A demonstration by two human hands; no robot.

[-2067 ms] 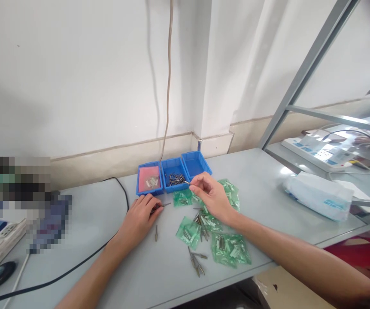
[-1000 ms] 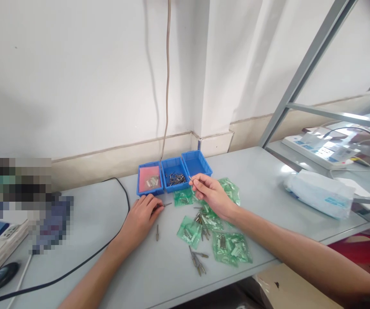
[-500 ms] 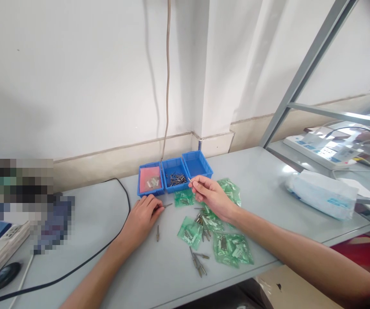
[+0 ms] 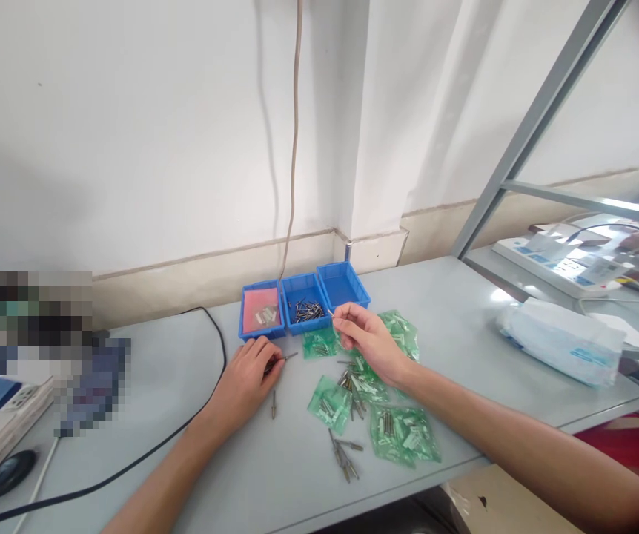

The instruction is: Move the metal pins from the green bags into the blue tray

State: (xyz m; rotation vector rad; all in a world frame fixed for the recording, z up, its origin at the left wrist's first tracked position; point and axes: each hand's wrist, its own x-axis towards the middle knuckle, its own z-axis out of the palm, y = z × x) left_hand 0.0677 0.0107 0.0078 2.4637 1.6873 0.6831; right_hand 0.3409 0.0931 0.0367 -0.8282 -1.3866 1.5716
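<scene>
My left hand (image 4: 248,374) rests on the grey table with its fingers curled around thin metal grinding bits; one shank (image 4: 290,357) pokes out past the fingertips. In a pinch of thumb and forefinger, my right hand (image 4: 368,340) holds up a slender metal grinding bit (image 4: 330,314) near the front of the middle blue bin (image 4: 300,280). That bin contains a heap of bits (image 4: 308,310). Below my left hand lies a single loose bit (image 4: 273,405). More bits (image 4: 344,456) lie in a small group near the table's front edge.
Left of the middle bin, a blue bin (image 4: 246,332) holds a pink sheet and a bag. Another blue bin (image 4: 342,278) stands right. Several green bags (image 4: 405,434) of bits lie about. A black cable (image 4: 147,447) crosses the left; a white plastic package (image 4: 561,341) lies right.
The view has shifted slightly. Both hands keep nearly the same place and hold; the right fingers have turned a little around the bit.
</scene>
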